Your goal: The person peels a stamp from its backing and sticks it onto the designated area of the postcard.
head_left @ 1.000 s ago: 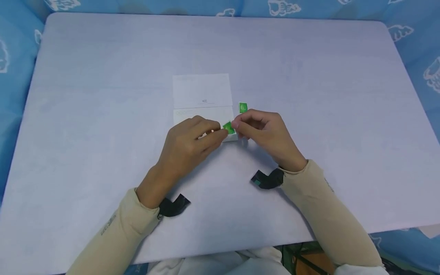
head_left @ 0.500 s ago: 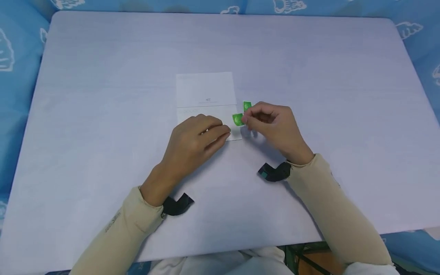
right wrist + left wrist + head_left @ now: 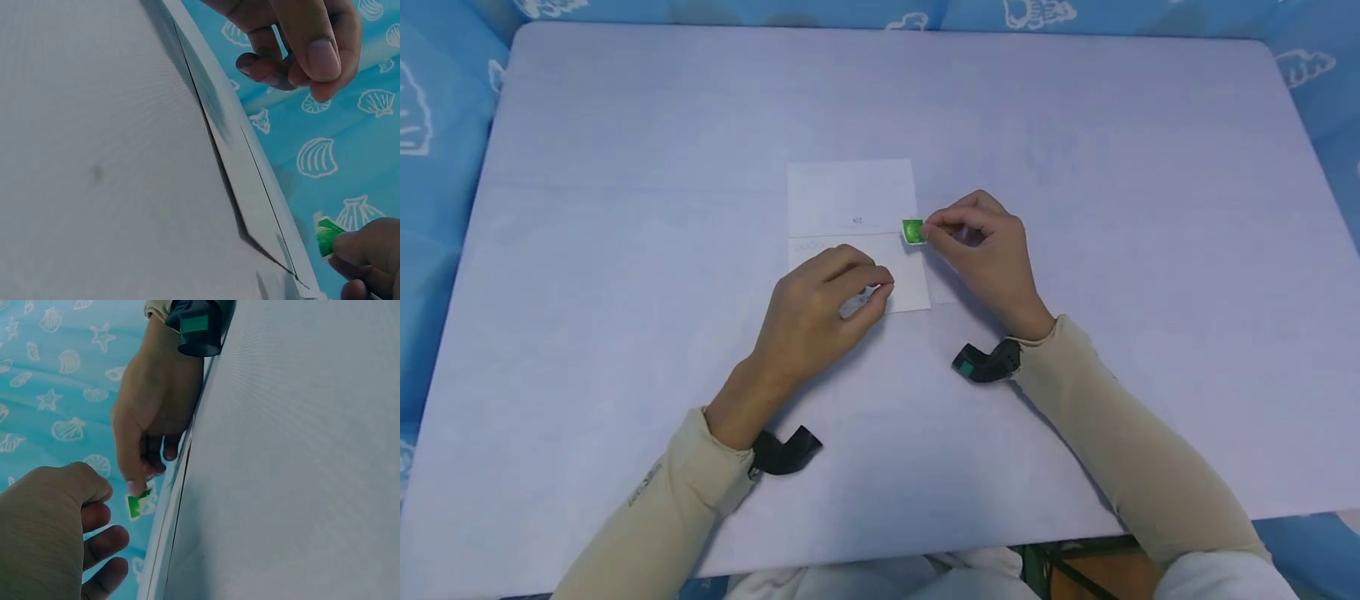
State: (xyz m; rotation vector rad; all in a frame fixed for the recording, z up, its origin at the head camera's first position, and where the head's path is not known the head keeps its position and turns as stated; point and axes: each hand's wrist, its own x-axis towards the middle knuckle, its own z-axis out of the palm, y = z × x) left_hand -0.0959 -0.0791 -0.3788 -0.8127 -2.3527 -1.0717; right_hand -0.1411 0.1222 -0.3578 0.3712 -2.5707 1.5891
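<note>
My right hand [image 3: 992,258] pinches a small green stamp [image 3: 913,231] with a white border between thumb and forefinger. The stamp overlaps the right edge of a white envelope [image 3: 880,187], close to its fold line. In the right wrist view the green stamp [image 3: 326,237] shows above the envelope surface [image 3: 240,181], its edge gripped by the fingertips. My left hand [image 3: 808,312] hovers over the envelope's lower left, fingers loosely bent and thumb near the forefinger, with nothing visible in it. That hand covers part of the envelope's near edge.
A pale table [image 3: 662,167] spreads around the envelope. A faint clear sheet [image 3: 947,300] lies under my right hand, partly hidden. Black wrist cameras hang below both wrists. A blue shell-patterned cloth [image 3: 820,15] borders the table's far side.
My right hand has lifted the stamp away from near my left fingers, up toward the envelope's fold. A second green stamp beside the envelope is now out of sight. My left hand stays nearly still.
</note>
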